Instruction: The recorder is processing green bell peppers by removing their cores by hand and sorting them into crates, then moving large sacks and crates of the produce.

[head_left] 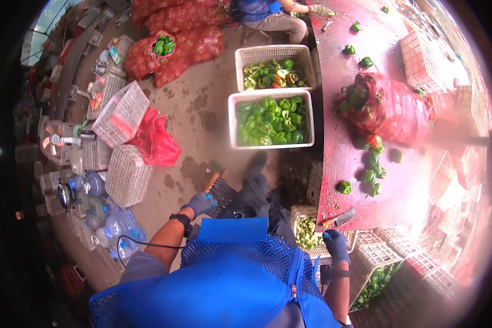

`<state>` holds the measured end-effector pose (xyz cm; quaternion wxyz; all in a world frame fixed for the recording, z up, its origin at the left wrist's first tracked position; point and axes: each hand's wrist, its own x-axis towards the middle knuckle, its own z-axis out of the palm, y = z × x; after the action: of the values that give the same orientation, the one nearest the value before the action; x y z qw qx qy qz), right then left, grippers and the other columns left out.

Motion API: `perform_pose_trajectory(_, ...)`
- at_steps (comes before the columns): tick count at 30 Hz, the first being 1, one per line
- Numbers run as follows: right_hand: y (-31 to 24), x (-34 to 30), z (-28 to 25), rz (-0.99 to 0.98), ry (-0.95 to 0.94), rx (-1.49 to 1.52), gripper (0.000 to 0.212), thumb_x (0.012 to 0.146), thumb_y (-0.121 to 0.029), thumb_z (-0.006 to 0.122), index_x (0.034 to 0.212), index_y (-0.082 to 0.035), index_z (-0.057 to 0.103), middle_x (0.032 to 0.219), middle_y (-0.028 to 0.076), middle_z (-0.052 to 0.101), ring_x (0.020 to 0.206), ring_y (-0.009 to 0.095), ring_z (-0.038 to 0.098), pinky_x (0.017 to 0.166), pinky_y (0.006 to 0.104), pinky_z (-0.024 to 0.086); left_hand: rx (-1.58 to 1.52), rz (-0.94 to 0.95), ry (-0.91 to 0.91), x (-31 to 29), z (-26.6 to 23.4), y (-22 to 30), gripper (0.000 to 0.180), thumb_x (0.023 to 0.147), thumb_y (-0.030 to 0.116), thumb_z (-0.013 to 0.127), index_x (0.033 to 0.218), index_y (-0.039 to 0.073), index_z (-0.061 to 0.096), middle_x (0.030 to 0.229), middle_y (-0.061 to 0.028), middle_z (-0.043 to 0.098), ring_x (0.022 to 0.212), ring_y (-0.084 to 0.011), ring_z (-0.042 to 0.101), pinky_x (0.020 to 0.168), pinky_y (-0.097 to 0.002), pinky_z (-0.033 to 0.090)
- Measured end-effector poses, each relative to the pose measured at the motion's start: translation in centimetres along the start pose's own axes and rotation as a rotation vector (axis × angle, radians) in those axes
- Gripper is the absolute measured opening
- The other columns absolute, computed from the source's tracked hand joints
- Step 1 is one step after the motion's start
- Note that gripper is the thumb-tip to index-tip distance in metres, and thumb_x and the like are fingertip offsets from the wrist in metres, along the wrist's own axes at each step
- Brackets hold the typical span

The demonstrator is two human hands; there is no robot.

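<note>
My left hand point(201, 203), in a dark glove with blue fingertips, is closed at the edge of a low stool point(222, 192) with a dark seat and a wooden bar. My right hand point(336, 244), gloved alike, is curled beside the table's near edge; I see nothing in it. Just beyond it, a cleaver point(344, 217) with a wooden handle lies on the red table point(339, 147). Several green peppers point(373, 174) sit there, near a red mesh sack point(402, 109) with peppers at its mouth. A crate of pale green pieces point(309, 240) stands below the table edge.
Two white crates hold peppers: whole green ones point(279, 123) nearer, mixed pieces point(281, 74) farther. Full red sacks point(188, 49) lie at the far left. Empty crates point(130, 176), a red bag point(156, 139) and water bottles point(120, 224) line the left. Another person point(270, 19) sits beyond.
</note>
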<state>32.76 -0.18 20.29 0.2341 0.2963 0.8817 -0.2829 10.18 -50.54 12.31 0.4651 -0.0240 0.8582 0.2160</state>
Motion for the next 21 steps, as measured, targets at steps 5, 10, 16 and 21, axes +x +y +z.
perform_pose_trajectory(5, -3.3, 0.9, 0.3, -0.066, -0.061, 0.013, 0.02, 0.08, -0.027, 0.07, 0.088, -0.009, 0.072, 0.081, 0.017, 0.069, 0.081, 0.036, 0.067, 0.072, 0.0429, 0.052, -0.188, 0.032, 0.049, -0.3, -1.3, -0.8, 0.033, 0.08, 0.037, 0.068, 0.09, 0.005, 0.069, 0.081, -0.0139, 0.069, 0.077, -0.0261, 0.067, 0.074, -0.0371, 0.051)
perform_pose_trajectory(10, -10.5, 5.4, -0.2, -0.143, -0.167, -0.144, 0.025, 0.082, -0.029, 0.068, 0.089, -0.005, 0.071, 0.082, 0.021, 0.068, 0.082, 0.039, 0.067, 0.073, 0.0456, 0.052, -0.418, 0.09, 0.167, -0.6, -5.2, -3.5, 0.029, 0.083, 0.034, 0.066, 0.091, 0.007, 0.069, 0.081, -0.0142, 0.069, 0.075, -0.0275, 0.066, 0.073, -0.0379, 0.051)
perform_pose_trajectory(16, -19.5, 10.9, -0.1, -0.201, 0.05, -0.106, 0.024, 0.083, -0.03, 0.066, 0.083, -0.005, 0.065, 0.08, 0.021, 0.066, 0.079, 0.043, 0.063, 0.068, 0.0497, 0.05, -0.352, 0.004, 0.241, 0.3, -6.0, -13.8, 0.023, 0.085, 0.029, 0.066, 0.087, 0.006, 0.066, 0.075, -0.0101, 0.065, 0.068, -0.0188, 0.063, 0.066, -0.035, 0.05)
perform_pose_trajectory(21, -28.6, 14.4, 0.8, -0.386, -0.025, -0.014, 0.026, 0.084, -0.029, 0.068, 0.085, -0.004, 0.063, 0.082, 0.019, 0.067, 0.08, 0.04, 0.064, 0.067, 0.0451, 0.051, -0.83, -0.251, 0.227, -0.1, -8.0, -19.3, 0.016, 0.088, 0.023, 0.065, 0.087, 0.006, 0.065, 0.07, -0.0032, 0.06, 0.057, -0.0132, 0.058, 0.051, -0.0286, 0.046)
